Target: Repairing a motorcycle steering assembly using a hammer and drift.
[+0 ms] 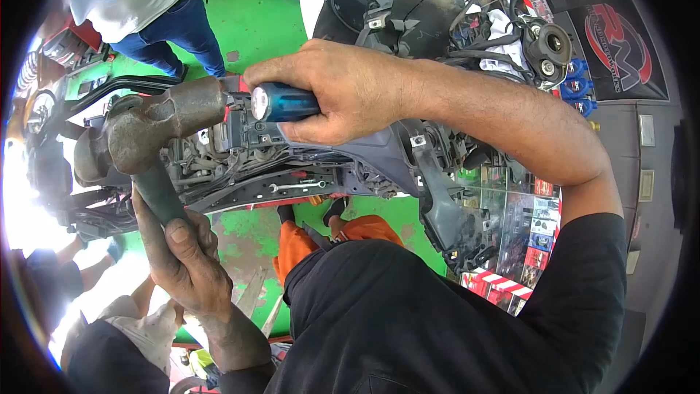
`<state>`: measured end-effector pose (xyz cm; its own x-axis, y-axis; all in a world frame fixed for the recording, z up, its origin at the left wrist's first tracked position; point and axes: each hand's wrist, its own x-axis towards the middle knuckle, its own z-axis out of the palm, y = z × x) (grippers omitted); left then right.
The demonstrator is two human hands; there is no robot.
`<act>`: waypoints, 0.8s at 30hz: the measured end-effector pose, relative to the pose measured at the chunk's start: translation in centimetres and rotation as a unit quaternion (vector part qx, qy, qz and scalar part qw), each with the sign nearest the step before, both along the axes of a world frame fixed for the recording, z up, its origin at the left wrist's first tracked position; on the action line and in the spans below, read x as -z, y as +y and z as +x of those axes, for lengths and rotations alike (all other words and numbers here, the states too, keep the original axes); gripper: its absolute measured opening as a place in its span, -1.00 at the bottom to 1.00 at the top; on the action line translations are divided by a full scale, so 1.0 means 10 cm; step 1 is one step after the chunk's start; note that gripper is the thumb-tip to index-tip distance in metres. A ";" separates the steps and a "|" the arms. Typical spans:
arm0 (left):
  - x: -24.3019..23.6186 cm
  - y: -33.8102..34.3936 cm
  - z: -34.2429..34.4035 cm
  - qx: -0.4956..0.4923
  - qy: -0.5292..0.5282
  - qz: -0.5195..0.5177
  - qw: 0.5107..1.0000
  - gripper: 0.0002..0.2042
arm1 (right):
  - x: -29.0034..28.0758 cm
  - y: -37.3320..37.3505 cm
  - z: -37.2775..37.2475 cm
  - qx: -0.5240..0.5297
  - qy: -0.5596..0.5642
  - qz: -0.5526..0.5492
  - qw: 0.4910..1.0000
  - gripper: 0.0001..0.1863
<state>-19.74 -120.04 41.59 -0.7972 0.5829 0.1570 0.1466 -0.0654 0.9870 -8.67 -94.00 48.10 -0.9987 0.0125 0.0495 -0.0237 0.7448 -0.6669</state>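
Note:
My left hand point(186, 259) is wrapped round the dark green handle of a worn steel hammer point(149, 128), whose head is raised high at the left. In my right hand point(343, 91), a screwdriver point(292, 103) with a translucent blue handle is gripped, its metal-capped butt showing. The hammer's face is beside that butt, with a small gap seen between them. The screwdriver's blade is hidden. Beneath both hands stretches a partly stripped motorcycle point(255, 168), with cables, brackets and engine parts exposed. A combination wrench point(297, 185) lies on its near side rail.
A person in a white shirt and jeans point(171, 25) stands across the motorcycle. Another person, in a dark cap point(113, 357), is at the lower left. At the right is a glass display case point(503, 226) with boxed goods. Black fairing parts point(423, 18) lie at the far side.

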 end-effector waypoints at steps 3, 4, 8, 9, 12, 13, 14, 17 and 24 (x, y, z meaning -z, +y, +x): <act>0.02 -0.02 0.01 0.006 0.003 0.004 1.000 -0.39 | 0.02 -0.01 0.00 0.007 -0.017 0.005 1.000 -0.41; 0.03 -0.03 0.01 0.007 -0.016 0.010 1.000 -0.39 | 0.03 0.00 0.00 0.006 -0.016 0.005 1.000 -0.41; 0.05 -0.07 0.03 0.000 0.013 -0.004 1.000 -0.39 | 0.04 0.01 0.01 -0.005 -0.024 0.006 1.000 -0.39; 0.04 -0.08 0.04 -0.002 0.022 -0.005 1.000 -0.39 | 0.03 0.01 0.01 -0.010 -0.032 0.008 0.999 -0.38; -0.07 -0.16 0.03 -0.044 0.022 0.022 0.999 -0.43 | 0.02 0.00 0.01 -0.029 -0.023 -0.009 0.999 -0.40; -0.11 -0.20 0.02 -0.021 0.022 0.043 0.999 -0.44 | 0.01 0.00 0.01 -0.030 -0.029 -0.012 0.999 -0.41; -0.15 -0.25 -0.01 -0.053 0.005 0.068 0.996 -0.47 | 0.00 0.00 0.01 -0.031 -0.034 -0.015 0.999 -0.42; -0.12 -0.30 -0.04 -0.111 -0.019 0.217 0.970 -0.47 | -0.03 0.01 0.03 -0.031 -0.048 -0.017 0.998 -0.46; 0.19 -0.21 0.22 0.091 0.153 -0.049 0.983 -0.45 | -0.22 0.07 0.10 0.025 -0.055 0.023 0.998 -0.49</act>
<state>-17.52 -122.18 39.65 -0.6025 0.7355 0.3098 0.4325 -0.0252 0.9013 -7.71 -93.31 50.25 -0.9963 0.0617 -0.0594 0.0853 0.7726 -0.6292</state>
